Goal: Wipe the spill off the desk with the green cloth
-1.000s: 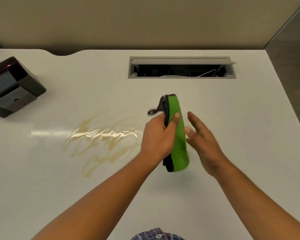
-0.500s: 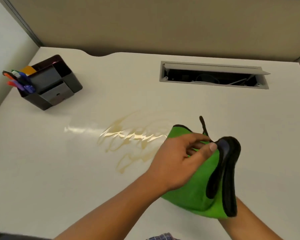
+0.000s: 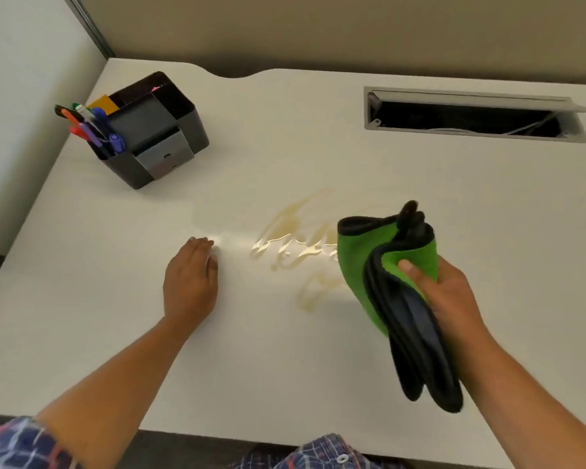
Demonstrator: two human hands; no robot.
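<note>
Now we see the white desk (image 3: 285, 350) under both our hands. Just left of our grip lies the spill (image 3: 295, 245), a yellowish streak whose right end disappears behind the cloth. Our right hand (image 3: 450, 296) holds the folded green cloth (image 3: 359, 262) tightly, thumb on top, above the desk. Far left of the grip, past the spill, our left hand (image 3: 190, 282) rests flat with fingers loosely spread, holding nothing. Further away stands a black organizer (image 3: 170, 130) with pens (image 3: 95, 130).
</note>
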